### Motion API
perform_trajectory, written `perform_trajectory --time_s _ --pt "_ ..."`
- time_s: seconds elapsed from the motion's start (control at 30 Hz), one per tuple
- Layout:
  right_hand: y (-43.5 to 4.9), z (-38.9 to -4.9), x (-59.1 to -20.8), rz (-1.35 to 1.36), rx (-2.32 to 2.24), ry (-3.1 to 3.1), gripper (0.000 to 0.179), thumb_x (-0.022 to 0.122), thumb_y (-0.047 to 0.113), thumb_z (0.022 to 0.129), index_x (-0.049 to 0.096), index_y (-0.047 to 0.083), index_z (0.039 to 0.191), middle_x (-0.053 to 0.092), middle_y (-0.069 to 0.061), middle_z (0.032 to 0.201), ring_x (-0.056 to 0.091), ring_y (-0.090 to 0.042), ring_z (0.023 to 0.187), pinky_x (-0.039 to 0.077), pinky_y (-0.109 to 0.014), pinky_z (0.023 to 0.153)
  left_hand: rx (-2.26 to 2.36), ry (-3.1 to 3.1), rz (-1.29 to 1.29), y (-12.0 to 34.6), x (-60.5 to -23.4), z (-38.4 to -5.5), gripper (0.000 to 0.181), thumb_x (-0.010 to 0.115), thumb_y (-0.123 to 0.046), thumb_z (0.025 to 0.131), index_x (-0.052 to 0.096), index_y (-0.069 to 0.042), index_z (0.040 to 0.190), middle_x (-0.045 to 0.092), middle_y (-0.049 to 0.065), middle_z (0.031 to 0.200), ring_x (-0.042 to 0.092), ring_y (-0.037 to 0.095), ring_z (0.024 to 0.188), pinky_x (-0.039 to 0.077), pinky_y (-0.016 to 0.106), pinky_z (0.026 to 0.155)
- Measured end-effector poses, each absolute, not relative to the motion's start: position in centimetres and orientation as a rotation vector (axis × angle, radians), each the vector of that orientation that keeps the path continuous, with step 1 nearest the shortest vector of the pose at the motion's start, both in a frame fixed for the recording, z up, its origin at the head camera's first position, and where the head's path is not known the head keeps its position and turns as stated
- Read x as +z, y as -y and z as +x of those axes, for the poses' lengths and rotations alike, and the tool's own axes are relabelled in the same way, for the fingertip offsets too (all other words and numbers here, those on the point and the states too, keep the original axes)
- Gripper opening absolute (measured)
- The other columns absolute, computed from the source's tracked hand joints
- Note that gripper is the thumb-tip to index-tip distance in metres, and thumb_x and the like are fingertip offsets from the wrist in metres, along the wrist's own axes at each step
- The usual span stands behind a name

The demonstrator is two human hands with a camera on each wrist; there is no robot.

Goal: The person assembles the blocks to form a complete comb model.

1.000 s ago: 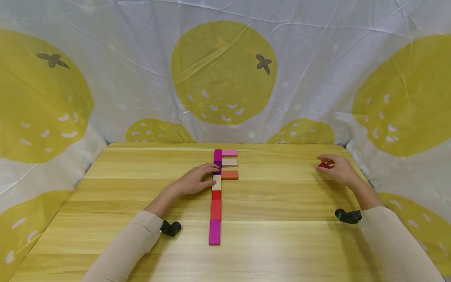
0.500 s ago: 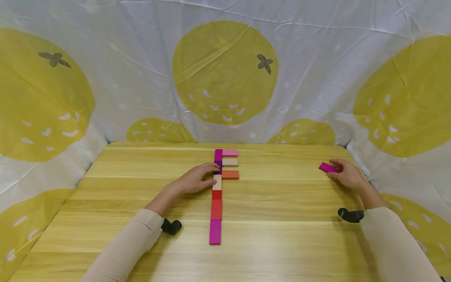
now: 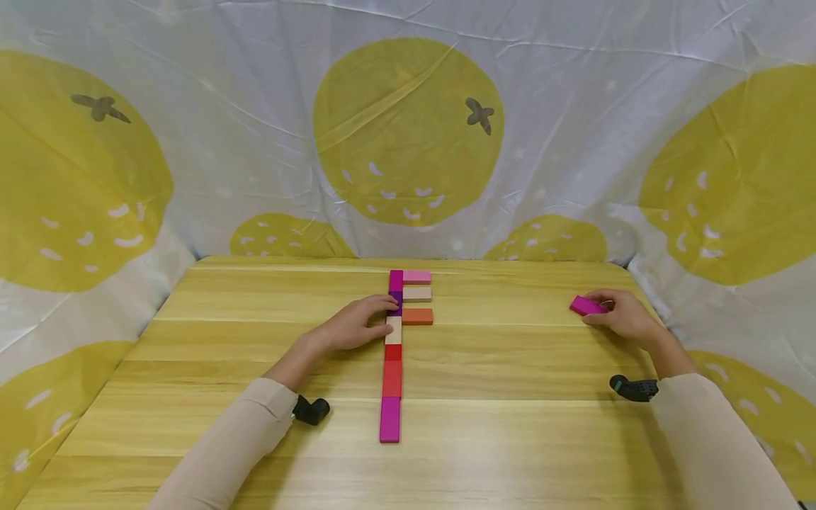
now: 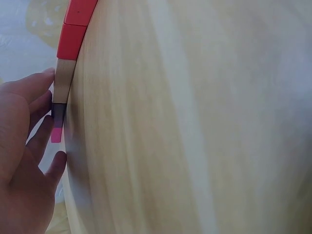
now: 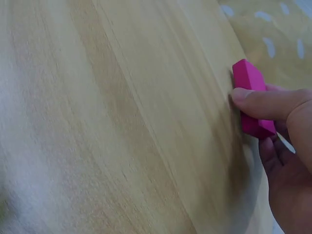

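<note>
A row of wooden blocks runs front to back along the table. It has a magenta block at the near end, then coral, red, beige and purple, and another magenta block at the far end. My left hand rests beside the row, its thumb at the beige block and its relaxed fingers touching the purple block. To the right, my right hand pinches a loose magenta block between thumb and fingers, slightly above the table.
Pink, pale beige and orange blocks stick out rightward from the row's far part. The wooden table ends at a curtain printed with yellow fruit. Each wrist wears a dark camera.
My right hand has turned the magenta block from a tilted pose so its broad face shows, shifting slightly right, then a little back left. The left hand and the row stay in place.
</note>
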State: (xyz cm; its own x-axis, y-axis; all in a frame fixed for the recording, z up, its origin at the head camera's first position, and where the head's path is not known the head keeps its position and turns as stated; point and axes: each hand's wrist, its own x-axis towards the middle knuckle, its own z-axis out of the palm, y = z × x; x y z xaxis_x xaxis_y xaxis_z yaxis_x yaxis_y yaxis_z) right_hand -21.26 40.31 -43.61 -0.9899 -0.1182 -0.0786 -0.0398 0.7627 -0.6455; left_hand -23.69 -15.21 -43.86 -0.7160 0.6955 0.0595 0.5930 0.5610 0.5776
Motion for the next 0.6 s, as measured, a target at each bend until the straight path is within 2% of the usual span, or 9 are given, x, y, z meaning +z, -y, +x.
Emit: perform_trajectory --time_s 0.23,0.6 --pt "-38.9 -21.6 -43.1 -0.19 -1.039 -2.822 0.052 0.08 0.02 0.094 0.061 -0.006 0.135 0.06 -0.025 0.125 0.054 -0.032 0.104 0.048 -0.026 0.08 0.868 -2.627 1.087 15.2 -44.0 -23.6 0.048 0.067 -0.019 0.103 0.056 0.0 0.145 0.05 0.016 0.152 0.041 0.035 0.144 0.029 0.049 0.121" --pt "-35.6 -22.3 -42.4 -0.333 -1.023 -2.831 0.048 0.082 0.015 0.091 0.065 -0.003 0.132 0.064 -0.023 0.121 0.059 -0.032 0.1 0.052 -0.036 0.081 0.876 -2.628 1.098 15.3 -44.4 -23.9 0.048 0.067 -0.02 0.103 0.057 0.0 0.145 0.051 0.015 0.152 0.041 0.034 0.145 0.029 0.048 0.122"
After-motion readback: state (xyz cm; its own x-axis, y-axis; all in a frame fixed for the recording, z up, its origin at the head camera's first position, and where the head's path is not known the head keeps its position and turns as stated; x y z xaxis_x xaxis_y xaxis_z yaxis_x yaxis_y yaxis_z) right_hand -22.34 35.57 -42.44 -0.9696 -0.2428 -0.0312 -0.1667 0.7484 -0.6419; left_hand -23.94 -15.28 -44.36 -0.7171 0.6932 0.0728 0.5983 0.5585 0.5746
